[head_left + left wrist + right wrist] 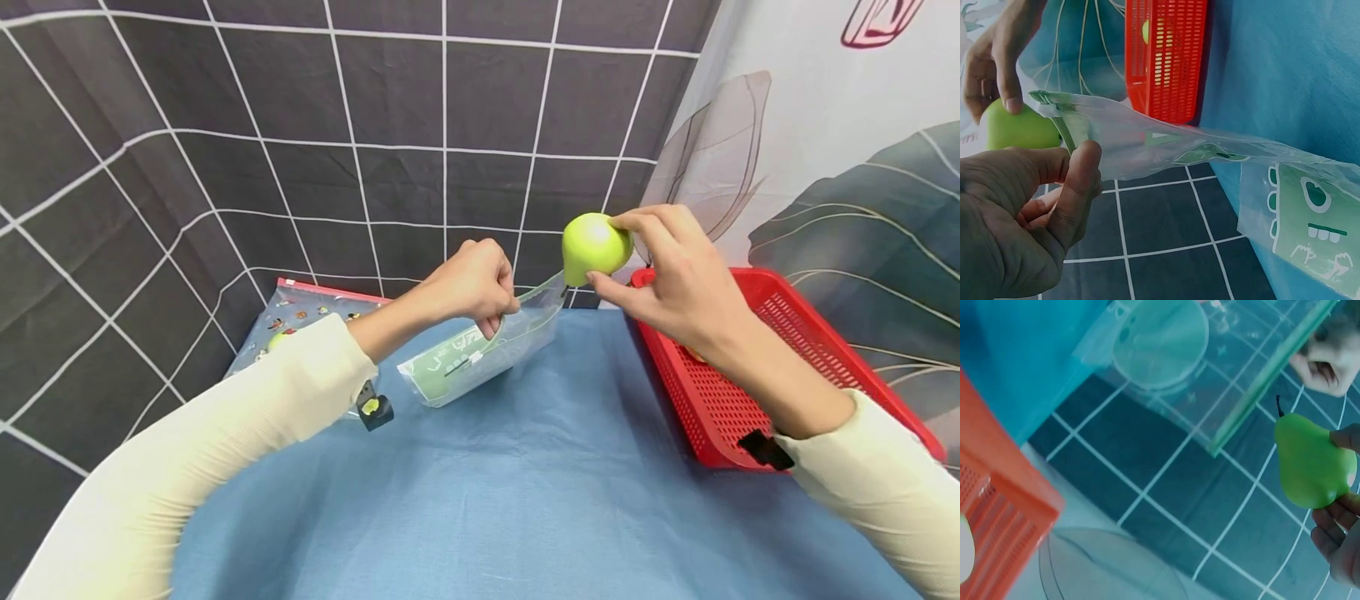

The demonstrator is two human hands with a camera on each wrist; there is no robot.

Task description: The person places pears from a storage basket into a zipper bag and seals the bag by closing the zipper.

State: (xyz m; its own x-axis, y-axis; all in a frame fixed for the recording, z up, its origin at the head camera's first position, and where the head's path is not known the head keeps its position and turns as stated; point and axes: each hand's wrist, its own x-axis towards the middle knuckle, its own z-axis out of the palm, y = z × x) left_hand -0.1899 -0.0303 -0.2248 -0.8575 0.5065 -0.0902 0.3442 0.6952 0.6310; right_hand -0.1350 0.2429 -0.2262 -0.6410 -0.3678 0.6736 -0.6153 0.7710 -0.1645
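My left hand [480, 279] pinches the upper edge of a clear plastic zip bag [517, 346] with a green cartoon print. The bag hangs low over the blue cloth, and its green zip strip runs from the left fingers toward the right. A yellow-green pear [592, 243] is held between the thumb and fingers of my right hand [686, 279], right beside the bag's raised end. In the right wrist view the pear [1311, 464] shows its dark stem pointing toward the bag's green zip edge. The left wrist view shows the left thumb and fingers closed at the bag's mouth.
A red perforated basket [832, 354] stands at the right, partly behind my right forearm, with some fruit inside. Another zip bag [315, 308], patterned and red-edged, lies at the back left. Blue cloth [495, 500] covers the table; a dark gridded backdrop [480, 100] rises behind.
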